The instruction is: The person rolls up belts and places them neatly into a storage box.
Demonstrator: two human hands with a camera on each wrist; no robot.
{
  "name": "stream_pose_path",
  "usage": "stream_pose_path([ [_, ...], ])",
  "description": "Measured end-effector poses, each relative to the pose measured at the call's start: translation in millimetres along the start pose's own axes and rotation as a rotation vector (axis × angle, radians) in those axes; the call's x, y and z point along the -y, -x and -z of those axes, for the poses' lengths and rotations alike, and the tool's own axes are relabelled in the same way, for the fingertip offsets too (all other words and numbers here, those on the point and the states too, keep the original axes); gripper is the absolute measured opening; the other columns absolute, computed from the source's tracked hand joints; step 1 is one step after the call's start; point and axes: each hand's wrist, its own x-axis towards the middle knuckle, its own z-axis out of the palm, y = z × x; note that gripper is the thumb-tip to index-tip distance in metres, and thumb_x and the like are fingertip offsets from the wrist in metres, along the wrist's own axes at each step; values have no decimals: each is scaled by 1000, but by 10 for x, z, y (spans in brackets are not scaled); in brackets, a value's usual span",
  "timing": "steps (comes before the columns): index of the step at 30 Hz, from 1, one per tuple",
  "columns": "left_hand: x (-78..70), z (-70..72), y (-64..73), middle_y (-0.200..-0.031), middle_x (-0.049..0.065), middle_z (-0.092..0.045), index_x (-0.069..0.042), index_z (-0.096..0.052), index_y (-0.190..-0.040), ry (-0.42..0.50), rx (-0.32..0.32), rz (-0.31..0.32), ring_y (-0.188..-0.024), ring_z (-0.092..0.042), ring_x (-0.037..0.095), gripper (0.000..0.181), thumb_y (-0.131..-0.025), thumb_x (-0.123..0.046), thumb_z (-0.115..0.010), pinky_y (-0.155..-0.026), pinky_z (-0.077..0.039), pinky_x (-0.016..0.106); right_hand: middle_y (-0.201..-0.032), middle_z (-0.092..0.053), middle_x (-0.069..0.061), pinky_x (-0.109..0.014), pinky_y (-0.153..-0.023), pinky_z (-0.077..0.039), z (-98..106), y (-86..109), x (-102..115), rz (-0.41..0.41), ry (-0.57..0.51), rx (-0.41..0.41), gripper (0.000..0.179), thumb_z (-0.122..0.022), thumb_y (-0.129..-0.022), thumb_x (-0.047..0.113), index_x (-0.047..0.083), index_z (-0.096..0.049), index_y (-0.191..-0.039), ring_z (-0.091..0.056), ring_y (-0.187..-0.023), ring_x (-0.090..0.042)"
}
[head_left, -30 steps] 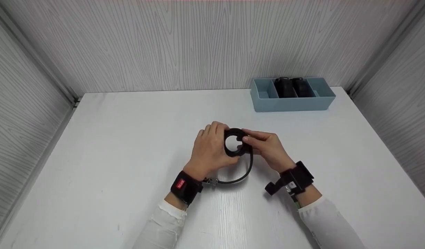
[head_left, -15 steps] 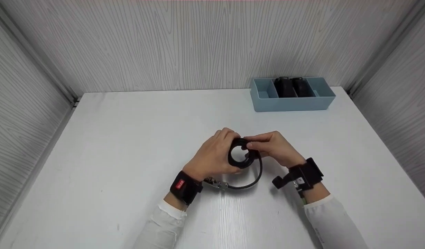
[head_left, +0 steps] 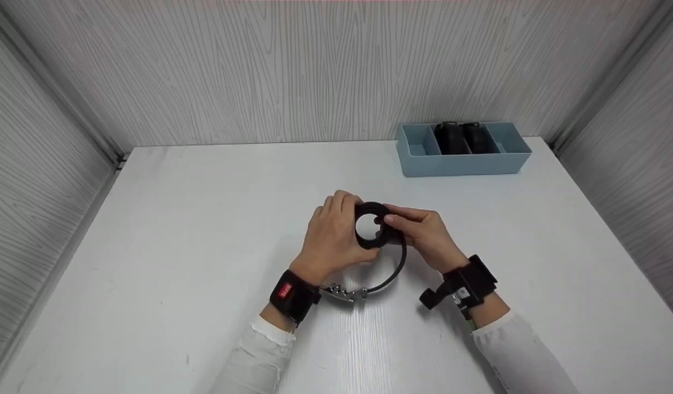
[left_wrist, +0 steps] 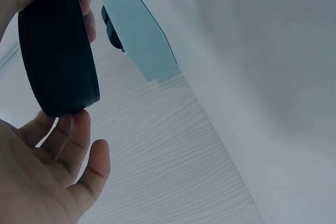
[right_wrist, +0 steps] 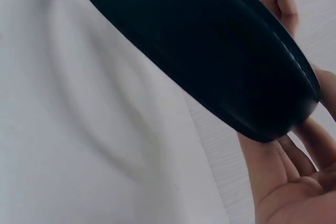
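A black belt (head_left: 369, 244) is wound into a coil between both hands, above the white table. Its free end curves down and leftward to a silver buckle (head_left: 347, 294) near the left wrist. My left hand (head_left: 331, 232) curls round the coil's left side, thumb below it. From the right, my right hand (head_left: 426, 235) pinches the coil between thumb and fingers. The left wrist view shows the smooth outer face of the belt (left_wrist: 58, 51), with fingertips at both ends. Stitching runs along the edge of the belt (right_wrist: 205, 51) in the right wrist view.
A blue-grey divided box (head_left: 462, 166) stands at the back right of the table (head_left: 221, 219). Two black rolls (head_left: 451, 139) sit in its middle compartments, and the outer ones show bare floors. Grey wood-grain panels (head_left: 314, 71) border the table.
Both hands dipped right and toward the person with the coil, then returned up and left. The buckle end has swung rightward, out from beside the left wrist.
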Motion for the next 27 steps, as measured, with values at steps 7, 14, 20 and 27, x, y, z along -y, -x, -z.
stream_pose_path([
  [7, -6, 15, 7, -120, 9, -54, -4, -53, -127, 48, 60, 0, -108, -55, 26, 90, -62, -50, -95, -86, -51, 40, -108, -77, -17, -34, -84, -61, 30, 10, 7, -9, 16, 14, 41, -76, -95, 14, 0, -69, -132, -76, -94, -21],
  [14, 8, 33, 25, -127, 7, -52, -6, -53, -133, 222, 181, -129, -114, -52, 24, 87, -66, -38, -98, -101, -49, 36, -117, -75, -16, -37, -83, -61, 206, 16, 92, -88, 121, 124, 41, -76, -96, 14, -2, -67, -133, -76, -94, -21],
  [20, -6, -4, 25, -122, 4, -54, -7, -55, -130, 222, 177, -164, -109, -53, 21, 83, -66, -41, -96, -96, -51, 32, -117, -75, -15, -36, -82, -62, 262, 12, 121, -109, 159, 170, 40, -74, -96, 13, -1, -68, -133, -76, -93, -21],
  [27, 4, -27, 12, -121, 6, -57, -7, -56, -126, 52, 48, -96, -106, -57, 22, 84, -63, -50, -91, -84, -53, 37, -118, -75, -13, -30, -85, -60, 93, 5, 50, -7, 59, 39, 38, -75, -97, 18, -1, -70, -130, -74, -100, -19],
])
